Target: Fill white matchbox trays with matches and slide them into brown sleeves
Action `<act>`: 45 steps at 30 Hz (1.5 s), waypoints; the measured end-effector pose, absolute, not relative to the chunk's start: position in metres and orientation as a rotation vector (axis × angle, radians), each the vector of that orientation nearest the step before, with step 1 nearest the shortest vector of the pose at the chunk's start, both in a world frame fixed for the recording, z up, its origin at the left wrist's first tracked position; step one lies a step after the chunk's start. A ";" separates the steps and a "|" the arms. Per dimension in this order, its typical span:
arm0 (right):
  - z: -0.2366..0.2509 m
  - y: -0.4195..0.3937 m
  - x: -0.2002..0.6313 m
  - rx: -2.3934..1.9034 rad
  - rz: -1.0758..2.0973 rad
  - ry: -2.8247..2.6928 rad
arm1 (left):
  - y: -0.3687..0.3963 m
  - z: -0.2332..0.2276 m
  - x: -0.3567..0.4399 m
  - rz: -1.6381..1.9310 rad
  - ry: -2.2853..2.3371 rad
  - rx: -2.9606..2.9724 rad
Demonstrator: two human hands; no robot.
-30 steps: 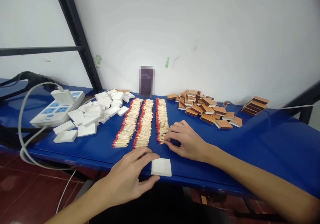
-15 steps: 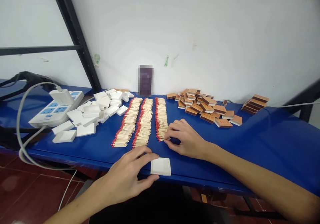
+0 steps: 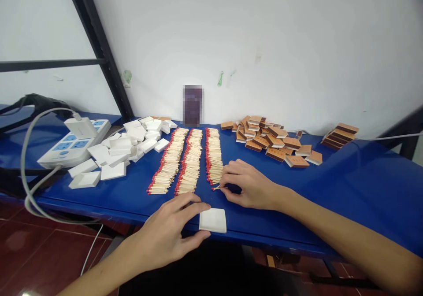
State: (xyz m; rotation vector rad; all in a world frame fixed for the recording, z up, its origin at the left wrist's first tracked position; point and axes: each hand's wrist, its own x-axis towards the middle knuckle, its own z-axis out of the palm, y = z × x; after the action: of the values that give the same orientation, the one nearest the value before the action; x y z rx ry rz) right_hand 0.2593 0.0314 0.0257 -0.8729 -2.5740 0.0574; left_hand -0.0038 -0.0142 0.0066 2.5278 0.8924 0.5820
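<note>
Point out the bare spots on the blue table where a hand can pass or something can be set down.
Bare: the blue table right of the right hand, in front of the brown matchbox covers; also the strip between the white trays and the front edge. Crowded: the match rows and both piles.

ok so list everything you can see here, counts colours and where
matches: three long rows, pale sticks with red heads, table middle
single white tray: one, near table edge
white trays: loose pile, left of the rows
matchbox sleeves: heap, orange-brown, right rear
stacked sleeves: small stack, far right
power strip: one, white and blue, far left, grey cable
table: one, blue
left hand: fingertips on the single white tray
right hand: pinching matches at the right row's near end
</note>
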 end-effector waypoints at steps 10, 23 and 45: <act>0.025 0.030 0.259 -0.954 0.156 -2.583 | -0.014 0.007 -0.004 0.584 0.896 2.536; 0.030 0.025 0.258 -0.862 0.042 -2.609 | -0.015 0.010 -0.004 0.578 0.883 2.515; 0.023 0.031 0.262 -1.039 -0.012 -2.485 | -0.014 0.011 -0.002 0.587 0.871 2.523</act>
State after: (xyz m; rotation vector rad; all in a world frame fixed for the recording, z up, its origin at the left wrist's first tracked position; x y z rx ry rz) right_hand 0.2621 0.0314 0.0226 -1.0395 -2.4846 -0.0125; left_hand -0.0024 -0.0141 0.0113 2.5229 0.8709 0.5869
